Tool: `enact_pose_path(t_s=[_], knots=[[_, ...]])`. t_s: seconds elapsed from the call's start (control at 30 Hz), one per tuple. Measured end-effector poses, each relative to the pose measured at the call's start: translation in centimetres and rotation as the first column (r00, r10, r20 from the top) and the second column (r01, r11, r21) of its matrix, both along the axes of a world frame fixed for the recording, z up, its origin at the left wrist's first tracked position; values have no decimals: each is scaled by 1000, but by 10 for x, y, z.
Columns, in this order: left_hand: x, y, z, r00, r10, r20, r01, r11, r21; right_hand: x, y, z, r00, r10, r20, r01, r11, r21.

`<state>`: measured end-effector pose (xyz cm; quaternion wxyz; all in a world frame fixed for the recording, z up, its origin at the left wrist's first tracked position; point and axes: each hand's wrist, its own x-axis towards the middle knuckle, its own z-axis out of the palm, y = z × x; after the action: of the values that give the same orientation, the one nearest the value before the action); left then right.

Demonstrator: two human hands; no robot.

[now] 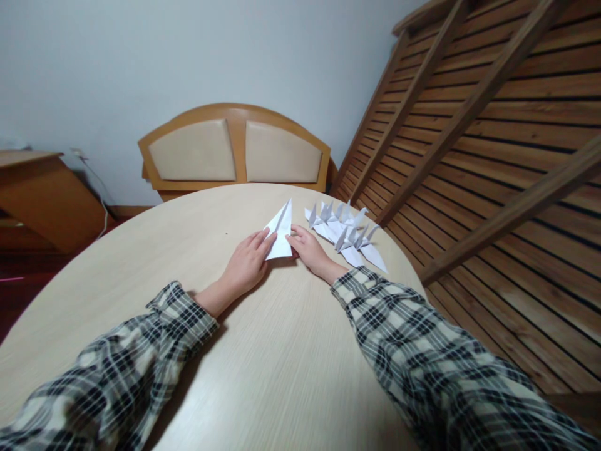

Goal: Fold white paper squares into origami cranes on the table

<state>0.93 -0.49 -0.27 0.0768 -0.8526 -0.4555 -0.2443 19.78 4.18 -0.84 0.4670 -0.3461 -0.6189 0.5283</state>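
Sleeves of black, cream and grey plaid cloth [422, 351] cover both of the person's forearms, reaching in from the two bottom corners over a round, pale wood-grain table [291, 351]. Beyond the cuffs, two bare hands meet around one small piece of work, just past the middle of the tabletop. The left hand [244, 266] has its fingers close together, gripping the left edge of the paper, with the thumb lying on top. The right hand [312, 250] pinches the right edge, thumb on the upper face and the other fingers curled in, their tips partly hidden.

Between them is a folded sheet of white paper [280, 245], narrow and kite-like, its sharp tip pointing away from the person and a crease running up toward that tip. Just beyond the right hand, near the table's right edge, several white folded-paper cranes [350, 255] stand clustered close together, with pointed necks and tails raised.

Past the table's far edge is an arched, honey-coloured wooden headboard [240, 147] with two cream padded panels [192, 153]. Brown wooden furniture [47, 194] stands far left, beside a white cord [104, 210]. A large brown slatted wooden frame [469, 156] slants along the right side. Behind everything rises a plain, pale blue-grey wall [258, 56].
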Motion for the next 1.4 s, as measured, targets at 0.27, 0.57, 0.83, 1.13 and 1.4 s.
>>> enact_pose_path(t_s=[0.27, 0.57, 0.83, 1.13, 1.4], knots=[[-2, 6, 2, 886, -25, 463, 97, 987, -131, 2, -8, 11, 1000, -4, -24, 1, 992, -128], [-1, 11, -1, 448, 153, 881, 211, 939, -271, 2, -4, 5, 998, 25, 50, -22, 998, -56], [2, 2, 5, 403, 198, 894, 385, 849, -362, 3, -6, 7, 991, 93, 93, -96, 995, 36], [5, 5, 6, 509, 175, 843, 428, 798, -425, 3, -1, 5, 999, -40, 25, 38, 997, 70], [6, 3, 16, 517, 152, 842, 435, 801, -412, 5, 7, -3, 994, -111, 14, 110, 992, 60]])
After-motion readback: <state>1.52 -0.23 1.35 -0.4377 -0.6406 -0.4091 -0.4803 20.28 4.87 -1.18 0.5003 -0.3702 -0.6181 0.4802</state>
